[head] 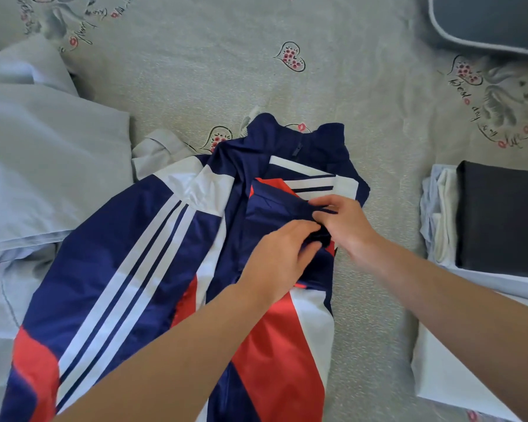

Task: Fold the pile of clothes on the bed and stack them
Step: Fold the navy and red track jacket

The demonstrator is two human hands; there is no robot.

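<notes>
Bed [333,92] fills the view: pale grey-green cover, pebbly weave, printed with hearts, small red flowers, script lettering. Grey pillow [488,19] with light piping at top right corner. Left side: pile of pale blue garments [43,166], loose and rumpled, one cuff poking out beside the jacket's shoulder. Right side: stack of folded clothes [500,220], dark charcoal piece on top, whitish and light blue layers under it, edges showing at the left; flat white folded piece [451,367] nearer, at right edge. Centre: track jacket [153,269], smooth shiny synthetic, navy with red and white panels, three white stripes down the sleeve, collar up toward the far side, zip visible at neck. Sleeve spread out to lower left, overlapping blue pile's edge. Left hand [281,257] and right hand [345,223] close together on jacket's chest, each pinching a fold of navy fabric, fingers curled. Forearms cover jacket's lower part.
</notes>
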